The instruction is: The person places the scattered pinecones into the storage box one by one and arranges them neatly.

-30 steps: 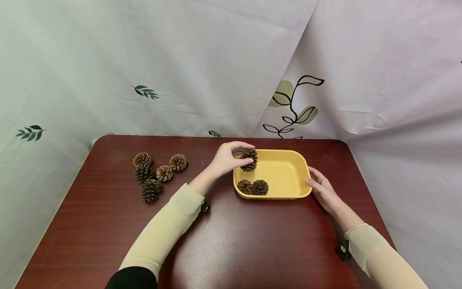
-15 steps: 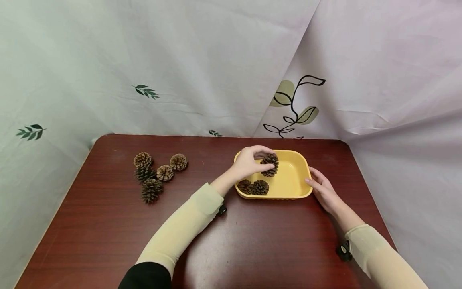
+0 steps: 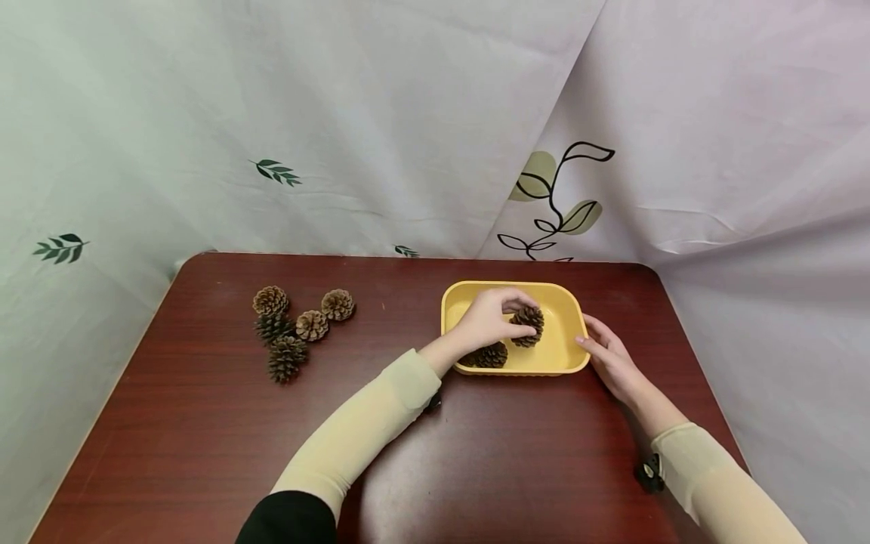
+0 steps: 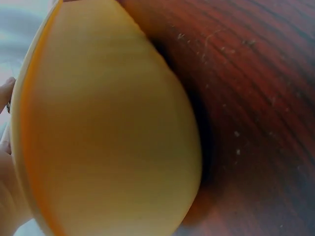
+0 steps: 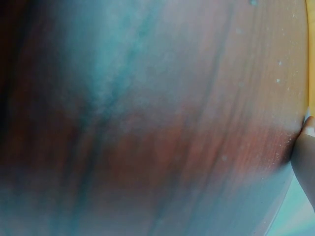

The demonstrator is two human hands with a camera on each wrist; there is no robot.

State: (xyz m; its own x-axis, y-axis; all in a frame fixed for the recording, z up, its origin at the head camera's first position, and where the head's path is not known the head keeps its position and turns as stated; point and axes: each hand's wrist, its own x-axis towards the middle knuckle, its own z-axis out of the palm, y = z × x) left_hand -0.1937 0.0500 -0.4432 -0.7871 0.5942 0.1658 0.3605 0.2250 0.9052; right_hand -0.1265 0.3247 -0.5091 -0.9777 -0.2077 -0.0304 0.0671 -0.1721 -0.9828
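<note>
Thumb and fingers of my left hand grip a brown pine cone from its two sides, over the inside of a yellow plastic tray. Beneath the wrist, another pine cone lies at the tray's near left, with one beside it mostly hidden by the hand. My right hand holds the tray's right end, its thumb over the rim and its fingers along the outside. The left wrist view is filled by the tray's outer wall; the right wrist view catches just the thumb at the tray's edge.
Several pine cones lie in a loose cluster on the left of the dark red wooden table. A pale curtain with leaf prints hangs right behind the table's far edge and down both sides.
My left hand has carried the pine cone rightward and toward me, from the tray's left rim to right of its middle. The right hand and the tray have stayed in place.
</note>
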